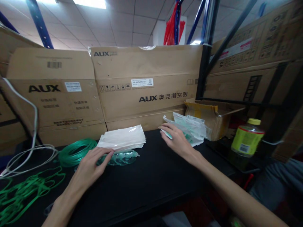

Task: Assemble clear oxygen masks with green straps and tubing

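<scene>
Left hand [88, 165]: at the clear green masks [124, 157], thumb apart from fingertips; whether its grip pinches one, cannot tell.
Right hand [178, 142]: fingers curled about a white-and-green piece [168, 134]; firmness of grip, cannot tell.
White packets [123, 137]: stacked just behind the masks on the black tabletop [146, 189].
Filled packets [191, 126]: piled beside the right hand, before an open carton [216, 126].
Green tubing [75, 153]: coiled, left of the masks.
</scene>
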A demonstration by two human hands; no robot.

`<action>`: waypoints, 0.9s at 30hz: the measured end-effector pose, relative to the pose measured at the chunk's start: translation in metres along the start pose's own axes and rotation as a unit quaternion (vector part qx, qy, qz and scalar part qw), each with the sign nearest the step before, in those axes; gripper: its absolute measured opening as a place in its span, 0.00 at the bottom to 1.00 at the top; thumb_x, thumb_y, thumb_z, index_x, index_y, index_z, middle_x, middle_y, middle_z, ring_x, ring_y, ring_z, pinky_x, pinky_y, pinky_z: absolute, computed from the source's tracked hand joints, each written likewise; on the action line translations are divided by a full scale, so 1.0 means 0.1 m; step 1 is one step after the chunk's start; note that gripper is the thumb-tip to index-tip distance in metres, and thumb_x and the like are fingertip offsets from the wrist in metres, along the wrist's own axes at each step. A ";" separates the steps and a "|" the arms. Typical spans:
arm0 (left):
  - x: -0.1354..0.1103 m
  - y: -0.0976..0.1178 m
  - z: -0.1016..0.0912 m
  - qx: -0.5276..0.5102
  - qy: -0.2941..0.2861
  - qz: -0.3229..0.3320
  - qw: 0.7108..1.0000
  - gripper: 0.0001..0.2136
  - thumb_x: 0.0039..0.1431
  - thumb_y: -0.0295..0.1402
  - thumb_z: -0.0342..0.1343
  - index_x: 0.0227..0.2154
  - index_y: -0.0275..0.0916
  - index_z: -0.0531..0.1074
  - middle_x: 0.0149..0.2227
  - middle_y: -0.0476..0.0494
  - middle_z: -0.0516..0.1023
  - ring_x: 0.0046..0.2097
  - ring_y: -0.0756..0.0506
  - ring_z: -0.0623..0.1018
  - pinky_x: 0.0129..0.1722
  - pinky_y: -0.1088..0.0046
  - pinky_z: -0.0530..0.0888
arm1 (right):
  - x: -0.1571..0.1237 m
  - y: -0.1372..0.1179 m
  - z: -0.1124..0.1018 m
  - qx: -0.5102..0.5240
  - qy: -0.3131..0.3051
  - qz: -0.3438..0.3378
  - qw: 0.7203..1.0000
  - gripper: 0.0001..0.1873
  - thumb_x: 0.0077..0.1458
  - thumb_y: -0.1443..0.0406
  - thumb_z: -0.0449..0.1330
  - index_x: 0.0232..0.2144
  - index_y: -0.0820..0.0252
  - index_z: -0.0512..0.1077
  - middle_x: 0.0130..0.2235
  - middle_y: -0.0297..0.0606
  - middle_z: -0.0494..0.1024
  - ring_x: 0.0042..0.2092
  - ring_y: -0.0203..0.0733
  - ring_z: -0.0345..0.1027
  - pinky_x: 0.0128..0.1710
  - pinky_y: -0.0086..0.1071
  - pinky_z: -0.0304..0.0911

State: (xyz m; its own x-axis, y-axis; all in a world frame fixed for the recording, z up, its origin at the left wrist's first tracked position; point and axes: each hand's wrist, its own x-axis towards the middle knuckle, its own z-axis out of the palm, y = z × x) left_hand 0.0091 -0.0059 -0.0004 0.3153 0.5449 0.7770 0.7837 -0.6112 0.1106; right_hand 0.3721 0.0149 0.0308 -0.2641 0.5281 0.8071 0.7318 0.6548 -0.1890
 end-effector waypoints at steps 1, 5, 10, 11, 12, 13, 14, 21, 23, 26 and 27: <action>0.01 0.02 -0.01 -0.003 0.007 0.006 1.000 0.15 0.66 0.46 0.54 0.36 0.42 0.79 0.38 0.44 0.85 0.40 0.40 0.82 0.45 0.62 0.76 | -0.02 0.08 -0.08 -0.012 0.009 0.012 1.000 0.15 0.67 0.66 0.54 0.48 0.61 0.78 0.50 0.49 0.80 0.52 0.50 0.75 0.56 0.49 0.69; 0.19 0.24 -0.02 -0.039 0.003 0.044 0.998 0.12 0.66 0.40 0.55 0.33 0.40 0.79 0.33 0.45 0.84 0.36 0.43 0.81 0.42 0.65 0.76 | -0.13 0.25 -0.17 -0.108 -0.134 0.039 0.984 0.14 0.68 0.66 0.53 0.48 0.63 0.77 0.47 0.47 0.81 0.48 0.48 0.76 0.52 0.42 0.70; 0.63 0.83 0.28 -0.113 -0.135 0.075 0.981 0.17 0.70 0.41 0.49 0.36 0.41 0.82 0.34 0.44 0.85 0.34 0.44 0.82 0.40 0.66 0.77 | -0.16 0.31 0.11 -0.268 -0.240 0.081 0.929 0.15 0.63 0.72 0.53 0.48 0.69 0.76 0.51 0.59 0.76 0.52 0.58 0.72 0.52 0.45 0.68; 0.70 0.95 0.38 -0.131 -0.161 0.079 0.975 0.17 0.70 0.41 0.48 0.37 0.41 0.82 0.36 0.42 0.85 0.36 0.43 0.83 0.42 0.66 0.77 | -0.15 0.34 0.17 -0.277 -0.242 0.088 0.926 0.15 0.61 0.74 0.53 0.47 0.70 0.76 0.50 0.61 0.76 0.52 0.60 0.71 0.52 0.47 0.67; 0.77 1.04 0.50 -0.144 -0.172 0.084 0.971 0.18 0.70 0.41 0.48 0.37 0.41 0.82 0.36 0.41 0.85 0.37 0.43 0.83 0.42 0.65 0.76 | -0.13 0.37 0.22 -0.288 -0.245 0.095 0.921 0.16 0.60 0.76 0.53 0.47 0.71 0.76 0.50 0.63 0.76 0.53 0.62 0.70 0.51 0.48 0.67; 0.82 1.12 0.62 -0.155 -0.173 0.081 0.969 0.18 0.70 0.41 0.48 0.36 0.41 0.82 0.34 0.40 0.85 0.36 0.42 0.83 0.42 0.66 0.76 | -0.11 0.40 0.26 -0.298 -0.248 0.103 0.916 0.16 0.59 0.77 0.52 0.45 0.72 0.76 0.50 0.65 0.76 0.53 0.63 0.70 0.51 0.49 0.67; 0.87 1.18 0.75 -0.168 -0.168 0.065 0.969 0.19 0.70 0.42 0.49 0.34 0.40 0.82 0.33 0.39 0.84 0.36 0.42 0.83 0.43 0.66 0.76 | -0.09 0.44 0.28 -0.305 -0.250 0.110 0.912 0.16 0.59 0.78 0.51 0.44 0.72 0.77 0.49 0.66 0.76 0.52 0.64 0.70 0.50 0.49 0.67; 0.95 1.25 1.52 -0.434 -0.208 -0.283 0.829 0.22 0.67 0.48 0.52 0.41 0.31 0.79 0.39 0.33 0.84 0.33 0.44 0.83 0.36 0.67 0.81 | 0.17 0.58 0.12 -0.294 -0.228 0.139 0.918 0.13 0.64 0.71 0.51 0.42 0.70 0.76 0.43 0.59 0.80 0.43 0.55 0.76 0.40 0.39 0.64; 0.91 1.26 1.61 -0.469 -0.227 -0.312 0.795 0.27 0.68 0.51 0.51 0.48 0.27 0.76 0.48 0.25 0.81 0.38 0.41 0.84 0.39 0.65 0.82 | 0.21 0.51 0.09 -0.274 -0.213 0.138 0.928 0.14 0.66 0.68 0.50 0.42 0.67 0.75 0.41 0.54 0.81 0.41 0.52 0.76 0.38 0.36 0.63; 0.87 1.29 1.60 -0.569 -0.254 -0.363 0.693 0.33 0.67 0.55 0.50 0.59 0.27 0.69 0.59 0.19 0.73 0.48 0.38 0.83 0.48 0.63 0.81 | 0.22 0.30 0.14 -0.235 -0.201 0.125 0.943 0.13 0.66 0.67 0.51 0.40 0.64 0.76 0.39 0.50 0.82 0.40 0.49 0.76 0.38 0.34 0.62; 0.86 1.30 1.56 -0.605 -0.258 -0.371 0.656 0.34 0.67 0.56 0.48 0.60 0.29 0.67 0.60 0.20 0.73 0.50 0.38 0.83 0.51 0.62 0.80 | 0.20 0.22 0.18 -0.219 -0.202 0.122 0.947 0.13 0.66 0.66 0.51 0.38 0.63 0.76 0.38 0.49 0.82 0.40 0.49 0.77 0.38 0.34 0.62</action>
State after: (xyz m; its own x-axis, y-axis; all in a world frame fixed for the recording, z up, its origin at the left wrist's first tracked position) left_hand 0.2219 0.0514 -0.0160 0.4714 0.8806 -0.0475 -0.0750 0.0937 0.9928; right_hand 0.3723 0.0497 0.0329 -0.2073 0.8566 0.4725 0.9690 0.2462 -0.0212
